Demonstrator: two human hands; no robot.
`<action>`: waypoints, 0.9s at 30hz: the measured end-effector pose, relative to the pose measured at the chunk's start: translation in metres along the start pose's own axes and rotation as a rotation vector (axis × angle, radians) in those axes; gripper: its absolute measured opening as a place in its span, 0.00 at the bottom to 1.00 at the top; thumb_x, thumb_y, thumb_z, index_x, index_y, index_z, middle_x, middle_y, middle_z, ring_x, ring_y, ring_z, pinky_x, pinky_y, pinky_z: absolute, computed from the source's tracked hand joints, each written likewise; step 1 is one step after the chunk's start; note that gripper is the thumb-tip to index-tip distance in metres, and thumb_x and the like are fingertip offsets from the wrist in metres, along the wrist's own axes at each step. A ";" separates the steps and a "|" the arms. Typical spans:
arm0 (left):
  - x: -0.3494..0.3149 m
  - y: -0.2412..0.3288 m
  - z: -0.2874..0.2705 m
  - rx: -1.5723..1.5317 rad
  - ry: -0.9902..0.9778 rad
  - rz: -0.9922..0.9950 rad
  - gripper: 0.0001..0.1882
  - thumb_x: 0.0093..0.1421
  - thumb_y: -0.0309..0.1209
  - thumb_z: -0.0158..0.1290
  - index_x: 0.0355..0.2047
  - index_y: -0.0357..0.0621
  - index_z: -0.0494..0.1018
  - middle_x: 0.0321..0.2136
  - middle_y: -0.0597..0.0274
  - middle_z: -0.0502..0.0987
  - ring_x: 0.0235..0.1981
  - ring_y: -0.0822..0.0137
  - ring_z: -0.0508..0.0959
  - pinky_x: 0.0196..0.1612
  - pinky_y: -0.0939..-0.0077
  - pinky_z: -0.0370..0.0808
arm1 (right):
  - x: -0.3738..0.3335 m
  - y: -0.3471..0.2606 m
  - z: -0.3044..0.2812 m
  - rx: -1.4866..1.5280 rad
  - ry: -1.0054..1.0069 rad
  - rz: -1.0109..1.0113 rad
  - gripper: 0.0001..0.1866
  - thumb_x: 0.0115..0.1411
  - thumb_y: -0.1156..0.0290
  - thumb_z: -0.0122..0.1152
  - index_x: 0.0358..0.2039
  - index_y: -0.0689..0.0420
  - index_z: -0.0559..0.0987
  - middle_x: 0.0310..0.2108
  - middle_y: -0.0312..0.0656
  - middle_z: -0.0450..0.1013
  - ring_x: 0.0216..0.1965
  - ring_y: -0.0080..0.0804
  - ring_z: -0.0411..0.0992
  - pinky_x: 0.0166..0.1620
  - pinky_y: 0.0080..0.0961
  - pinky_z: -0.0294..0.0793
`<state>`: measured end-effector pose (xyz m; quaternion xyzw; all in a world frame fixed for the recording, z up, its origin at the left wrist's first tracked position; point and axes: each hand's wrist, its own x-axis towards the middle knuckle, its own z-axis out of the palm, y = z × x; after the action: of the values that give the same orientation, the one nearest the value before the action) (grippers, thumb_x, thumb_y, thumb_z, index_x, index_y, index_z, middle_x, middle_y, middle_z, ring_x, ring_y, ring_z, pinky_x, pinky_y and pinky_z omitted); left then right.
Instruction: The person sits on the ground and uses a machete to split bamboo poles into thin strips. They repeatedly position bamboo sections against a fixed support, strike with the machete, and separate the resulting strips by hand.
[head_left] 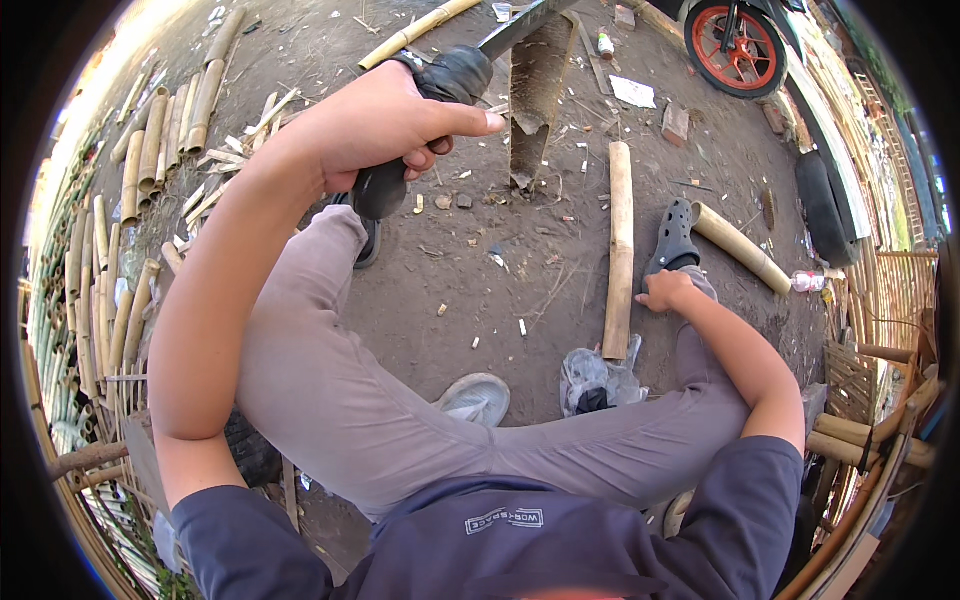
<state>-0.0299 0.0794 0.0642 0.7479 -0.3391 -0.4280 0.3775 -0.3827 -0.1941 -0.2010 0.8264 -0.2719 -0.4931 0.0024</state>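
– Shirt [480, 545] nearest the lens, dark, along the lower edge. Greyish trousers [340, 400] above it, knees spread wide. Left hand [375, 120]?

– Raised, upper part of the head view, left of centre. Fingers clenched round the black handle of the knife [458, 74]; thumb stretched out to the right.

– Where exactly is the knife?

– Off the ground, beyond the left knee. Blade slants up and right, its end cut off by the top edge. In view it crosses the upper part of a brown tapering piece [532, 110]. Contact between the two: cannot tell.

– And the right hand [668, 291]?

– Low, at the dark holed shoe [674, 238], by the ankle. Fingers partly curled. Whether it grips anything, cannot tell.

– Things around it?

– One bamboo length [620, 250] just to its left, lower end at a clear plastic bag [590, 375]. Second length [742, 250] slanting on the shoe's far side, one end near a small bottle [808, 282].

– Further out?

– Cut bamboo pile [150, 150] at left. Black tyre [825, 205] at right; orange-rimmed wheel [738, 48] upper right. Brick [675, 125] on bare soil below the wheel.
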 end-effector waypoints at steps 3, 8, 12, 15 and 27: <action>0.006 -0.002 0.001 0.029 0.056 -0.001 0.20 0.55 0.43 0.68 0.24 0.45 0.69 0.19 0.70 0.69 0.14 0.84 0.65 0.18 0.84 0.65 | -0.003 -0.017 0.023 0.065 0.121 0.038 0.33 0.63 0.42 0.54 0.53 0.60 0.75 0.52 0.52 0.76 0.55 0.48 0.75 0.56 0.41 0.74; 0.012 -0.001 -0.004 -0.033 0.105 -0.011 0.23 0.53 0.47 0.68 0.24 0.43 0.70 0.19 0.72 0.69 0.14 0.82 0.64 0.18 0.85 0.63 | 0.027 -0.050 0.041 0.444 0.205 0.285 0.37 0.61 0.39 0.57 0.55 0.61 0.70 0.52 0.53 0.75 0.54 0.50 0.75 0.55 0.42 0.75; 0.016 0.003 -0.004 0.083 0.129 -0.018 0.25 0.55 0.49 0.65 0.17 0.44 0.70 0.14 0.67 0.69 0.15 0.75 0.68 0.22 0.75 0.68 | 0.039 -0.076 0.058 0.647 0.306 0.395 0.41 0.58 0.41 0.61 0.58 0.63 0.65 0.50 0.59 0.75 0.53 0.54 0.75 0.54 0.43 0.76; 0.021 -0.003 -0.003 0.108 0.127 -0.006 0.26 0.54 0.51 0.65 0.17 0.44 0.71 0.15 0.66 0.69 0.16 0.73 0.69 0.23 0.74 0.69 | 0.040 -0.093 0.054 0.765 0.366 0.472 0.40 0.54 0.51 0.71 0.58 0.62 0.63 0.50 0.56 0.76 0.53 0.51 0.76 0.52 0.40 0.77; 0.012 0.007 0.008 0.120 0.086 0.010 0.22 0.54 0.45 0.66 0.19 0.38 0.72 0.17 0.62 0.73 0.17 0.71 0.71 0.22 0.72 0.70 | 0.042 -0.031 0.040 2.459 0.016 -0.345 0.21 0.61 0.67 0.66 0.50 0.63 0.71 0.37 0.47 0.76 0.37 0.40 0.78 0.43 0.38 0.82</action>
<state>-0.0334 0.0644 0.0626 0.7852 -0.3512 -0.3725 0.3485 -0.3864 -0.1762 -0.2639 0.3083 -0.4413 0.1001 -0.8368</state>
